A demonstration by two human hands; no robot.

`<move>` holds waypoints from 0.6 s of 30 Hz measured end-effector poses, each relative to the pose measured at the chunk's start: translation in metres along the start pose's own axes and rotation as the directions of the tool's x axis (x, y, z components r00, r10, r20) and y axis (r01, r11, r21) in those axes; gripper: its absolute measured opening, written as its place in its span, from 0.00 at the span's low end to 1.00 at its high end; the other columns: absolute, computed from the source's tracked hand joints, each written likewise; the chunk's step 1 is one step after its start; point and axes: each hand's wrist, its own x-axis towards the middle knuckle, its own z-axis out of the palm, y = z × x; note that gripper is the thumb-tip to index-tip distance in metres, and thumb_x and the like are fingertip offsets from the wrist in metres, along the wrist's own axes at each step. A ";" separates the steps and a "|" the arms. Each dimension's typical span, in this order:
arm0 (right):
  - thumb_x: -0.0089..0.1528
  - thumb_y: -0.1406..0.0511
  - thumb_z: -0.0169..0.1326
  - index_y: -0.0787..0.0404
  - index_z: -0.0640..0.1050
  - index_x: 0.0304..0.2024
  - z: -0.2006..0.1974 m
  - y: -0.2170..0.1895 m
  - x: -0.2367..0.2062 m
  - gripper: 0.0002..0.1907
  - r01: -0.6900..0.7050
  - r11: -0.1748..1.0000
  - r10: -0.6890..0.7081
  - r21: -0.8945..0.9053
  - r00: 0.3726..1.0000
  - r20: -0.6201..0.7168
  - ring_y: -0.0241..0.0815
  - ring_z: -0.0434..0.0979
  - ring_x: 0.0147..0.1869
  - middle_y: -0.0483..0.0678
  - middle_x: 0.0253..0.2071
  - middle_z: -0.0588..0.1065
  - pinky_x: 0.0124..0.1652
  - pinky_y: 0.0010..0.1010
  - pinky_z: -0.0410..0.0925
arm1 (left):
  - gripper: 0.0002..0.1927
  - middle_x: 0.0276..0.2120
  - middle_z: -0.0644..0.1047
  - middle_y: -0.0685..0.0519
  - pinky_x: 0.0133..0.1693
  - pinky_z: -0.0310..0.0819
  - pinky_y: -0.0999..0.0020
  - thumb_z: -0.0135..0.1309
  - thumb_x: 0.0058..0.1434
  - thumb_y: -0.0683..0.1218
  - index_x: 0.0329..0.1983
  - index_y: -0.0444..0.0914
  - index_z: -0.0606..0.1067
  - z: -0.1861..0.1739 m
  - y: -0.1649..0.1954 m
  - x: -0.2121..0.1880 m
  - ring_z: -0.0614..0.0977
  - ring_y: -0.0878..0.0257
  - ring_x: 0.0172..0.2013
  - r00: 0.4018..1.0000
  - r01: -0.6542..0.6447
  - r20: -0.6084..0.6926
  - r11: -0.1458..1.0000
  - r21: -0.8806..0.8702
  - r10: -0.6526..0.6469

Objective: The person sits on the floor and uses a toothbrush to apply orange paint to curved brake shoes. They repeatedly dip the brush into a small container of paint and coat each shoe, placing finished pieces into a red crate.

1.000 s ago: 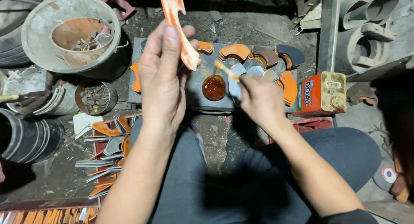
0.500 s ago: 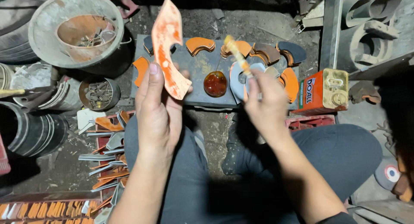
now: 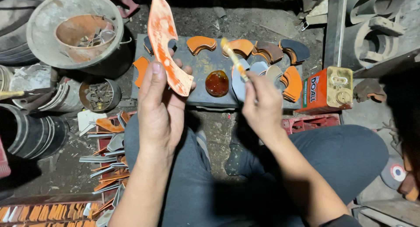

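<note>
Two hands work mid-frame: the left hand (image 3: 159,106) grips a curved orange-smeared metal piece (image 3: 166,45) upright, and the right hand (image 3: 262,106) pinches a thin yellow-tipped brush (image 3: 234,58). Keeping the piece steady above the round amber glue pot (image 3: 217,83) on the dark slab (image 3: 201,69) looks wise, with even brush strokes.

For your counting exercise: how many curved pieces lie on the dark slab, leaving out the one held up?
About 9: two at the slab's left edge, five along the back, two grey ones and an orange stack at right; hands may hide more.

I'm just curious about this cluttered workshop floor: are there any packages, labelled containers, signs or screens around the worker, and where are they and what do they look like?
Orange tin can: right of the dark slab, beyond the right hand; boxy, lying on its side, white label panel with print, brass-coloured top with a round cap.
Signs or screens: none in view.
</note>
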 end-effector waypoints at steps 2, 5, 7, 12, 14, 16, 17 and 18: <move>0.69 0.73 0.51 0.66 0.77 0.52 -0.011 -0.006 0.001 0.10 -0.054 0.998 0.056 0.033 0.997 -0.047 0.57 0.80 0.43 0.57 0.42 0.77 0.43 0.42 0.72 | 0.27 0.49 0.76 0.50 0.54 0.75 0.63 0.53 0.70 0.54 0.66 0.33 0.68 0.001 0.000 0.001 0.79 0.58 0.52 1.000 -0.005 0.003 1.000 0.009 0.005; 0.67 0.73 0.51 0.66 0.78 0.53 0.008 -0.002 -0.001 0.12 -0.057 0.998 0.057 -0.010 0.998 -0.006 0.60 0.79 0.43 0.59 0.41 0.77 0.44 0.44 0.70 | 0.27 0.49 0.76 0.49 0.55 0.75 0.63 0.53 0.71 0.54 0.66 0.32 0.69 0.002 0.003 0.002 0.79 0.58 0.52 1.000 0.002 0.019 1.000 0.026 -0.003; 0.63 0.71 0.54 0.65 0.79 0.47 0.030 0.010 -0.003 0.10 -0.093 0.989 0.113 -0.112 0.974 0.197 0.62 0.79 0.43 0.60 0.40 0.78 0.43 0.46 0.70 | 0.26 0.48 0.76 0.50 0.54 0.75 0.63 0.53 0.72 0.54 0.66 0.32 0.69 0.001 0.004 0.001 0.79 0.58 0.51 1.000 0.000 0.021 1.000 0.026 0.000; 0.64 0.72 0.54 0.64 0.79 0.47 0.035 0.021 -0.008 0.09 -0.113 0.989 0.129 -0.091 0.973 0.192 0.63 0.79 0.43 0.60 0.41 0.78 0.42 0.47 0.70 | 0.25 0.48 0.76 0.50 0.54 0.75 0.64 0.52 0.73 0.54 0.65 0.33 0.70 -0.004 0.005 -0.004 0.79 0.60 0.51 0.999 -0.010 0.036 1.000 0.021 0.009; 0.66 0.72 0.53 0.65 0.78 0.49 0.017 0.016 -0.001 0.09 -0.073 0.997 0.074 -0.018 0.991 0.112 0.62 0.80 0.44 0.60 0.41 0.78 0.43 0.44 0.71 | 0.24 0.48 0.76 0.50 0.54 0.75 0.64 0.52 0.74 0.53 0.65 0.33 0.70 -0.005 0.005 -0.004 0.79 0.59 0.51 0.999 -0.019 0.047 0.999 0.025 0.018; 0.67 0.73 0.52 0.66 0.77 0.50 -0.001 0.007 0.003 0.09 -0.084 0.996 0.084 -0.008 0.996 0.037 0.59 0.80 0.42 0.59 0.41 0.77 0.42 0.44 0.71 | 0.24 0.48 0.76 0.50 0.54 0.76 0.64 0.52 0.74 0.54 0.64 0.33 0.71 -0.005 0.007 -0.003 0.79 0.59 0.51 0.998 -0.014 0.056 0.999 0.032 0.012; 0.68 0.73 0.52 0.66 0.77 0.51 -0.005 0.004 0.004 0.09 -0.091 0.996 0.091 -0.001 0.996 -0.002 0.58 0.80 0.41 0.58 0.41 0.77 0.42 0.43 0.72 | 0.24 0.48 0.76 0.50 0.53 0.76 0.64 0.52 0.74 0.54 0.64 0.33 0.71 -0.005 0.008 -0.002 0.79 0.59 0.51 0.998 -0.010 0.062 0.999 0.038 0.008; 0.68 0.73 0.52 0.66 0.77 0.51 -0.005 0.002 0.004 0.09 -0.090 0.996 0.090 -0.008 0.996 -0.014 0.58 0.80 0.41 0.58 0.40 0.77 0.41 0.44 0.71 | 0.24 0.48 0.76 0.50 0.53 0.76 0.64 0.52 0.73 0.54 0.64 0.33 0.71 -0.004 0.009 -0.001 0.79 0.59 0.50 0.999 -0.003 0.048 0.999 0.042 0.001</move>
